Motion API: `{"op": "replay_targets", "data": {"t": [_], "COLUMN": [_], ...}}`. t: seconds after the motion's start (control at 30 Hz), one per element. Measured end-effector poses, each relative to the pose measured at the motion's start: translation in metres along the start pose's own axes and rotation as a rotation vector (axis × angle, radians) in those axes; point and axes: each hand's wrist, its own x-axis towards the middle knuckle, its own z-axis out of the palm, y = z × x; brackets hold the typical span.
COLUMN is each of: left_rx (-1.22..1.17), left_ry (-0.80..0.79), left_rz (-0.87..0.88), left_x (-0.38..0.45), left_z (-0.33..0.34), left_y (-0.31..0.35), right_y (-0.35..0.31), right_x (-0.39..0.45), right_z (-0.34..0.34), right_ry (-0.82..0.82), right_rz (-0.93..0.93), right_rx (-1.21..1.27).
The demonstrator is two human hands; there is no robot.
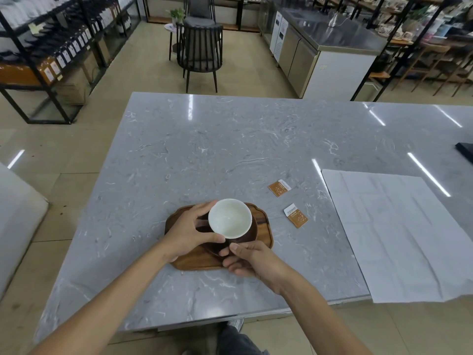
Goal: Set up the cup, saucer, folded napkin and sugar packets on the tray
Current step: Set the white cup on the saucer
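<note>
A wooden tray (263, 228) lies on the grey marble table near its front edge. A dark brown saucer (252, 233) is over the tray, and a cup (229, 218), white inside, is over the saucer. My left hand (190, 233) grips the cup's left side. My right hand (247, 260) pinches the saucer's near rim. Whether the saucer rests on the tray I cannot tell. Two orange-and-white sugar packets (280, 188) (296, 215) lie on the table right of the tray. A large unfolded white napkin (399, 234) is spread at the right.
The marble table (204, 155) stretches far ahead. A black object (465, 148) sits at its right edge. A dark chair (199, 51) stands beyond the table, with shelving at the left and a steel counter at the right.
</note>
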Motion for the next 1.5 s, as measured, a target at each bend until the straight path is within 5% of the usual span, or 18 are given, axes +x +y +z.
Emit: {"op": "replay_targets", "data": {"t": [0.3, 0.53, 0.73, 1.5], "left_rx": [-0.036, 0.024, -0.02, -0.027], "left_ry": [0.009, 0.168, 0.17, 0.192], "left_rz": [-0.047, -0.045, -0.046, -0.065], "left_x": [-0.005, -0.017, -0.019, -0.023], "left_z": [0.002, 0.008, 0.015, 0.015], "left_y": [-0.004, -0.011, -0.02, -0.01], "right_y": [0.008, 0.013, 0.007, 0.01], "right_x": [-0.001, 0.008, 0.014, 0.015], "right_z": [-0.011, -0.033, -0.03, -0.024], "right_ry": [0.053, 0.613, 0.413, 0.444], "right_rz": [-0.098, -0.475, -0.514, -0.447], "right_rx": [-0.099, -0.371, -0.399, -0.388]}}
